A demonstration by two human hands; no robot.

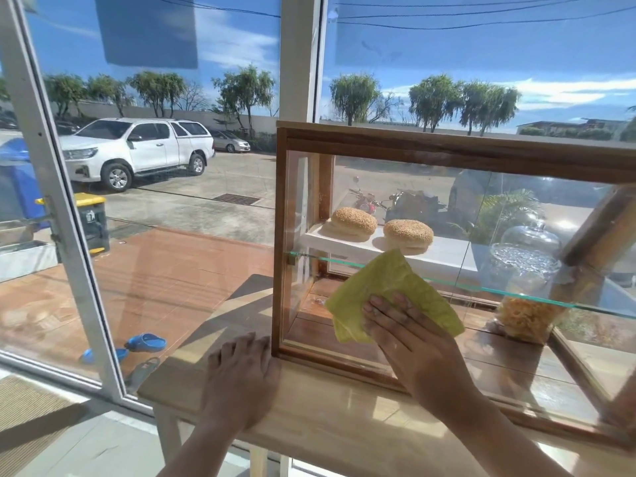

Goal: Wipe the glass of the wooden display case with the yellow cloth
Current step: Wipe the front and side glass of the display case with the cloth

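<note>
Head view: my right hand [416, 342] is pressing the yellow cloth [385, 294] flat against the front glass [378, 208] of the wooden display case [447, 151], at about 5 o'clock in frame; fingers [382, 306] are lying extended and slightly spread on the cloth, not clenching it. My left hand [241, 376] is resting palm-down on the wooden table [327, 418] at 7 o'clock, fingers together, touching the case's lower-left corner.

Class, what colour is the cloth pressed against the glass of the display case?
Yellow. The cloth shows best in the head view, under the right hand.
</note>
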